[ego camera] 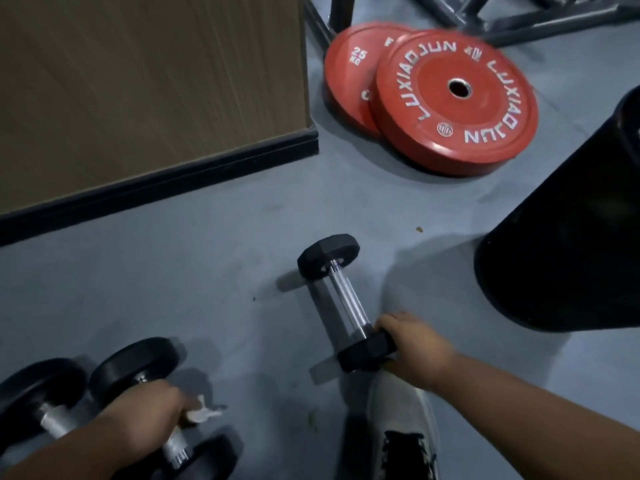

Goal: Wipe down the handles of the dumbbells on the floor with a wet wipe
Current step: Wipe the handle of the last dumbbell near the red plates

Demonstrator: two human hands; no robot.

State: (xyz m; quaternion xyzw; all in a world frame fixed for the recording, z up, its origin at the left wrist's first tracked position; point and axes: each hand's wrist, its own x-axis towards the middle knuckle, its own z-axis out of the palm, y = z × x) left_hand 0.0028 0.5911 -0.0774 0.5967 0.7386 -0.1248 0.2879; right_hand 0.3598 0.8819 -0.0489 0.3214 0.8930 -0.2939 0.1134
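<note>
I had three dumbbells on the floor (pixel 214 244) below me: a hex-ended one (pixel 343 306) ahead of my shoe (pixel 405 431), and two round-ended ones at lower left, the nearer (pixel 138 368) and the farther (pixel 41 393) lying just beside each other. My right hand (pixel 412 344) gripped the near hex head, fingers curled round it; my left hand (pixel 145 407) was curled over the nearer round one's handle, pinching the wet wipe (pixel 202 412) against it. I judged these things heavy, rigid and apt to roll, so a head was the place to steady one, while the knurled steel bar would drag at a soft, limp, easily torn wipe. The black bin (pixel 568 237) at right showed only its outside; I could not tell what it held.
</note>
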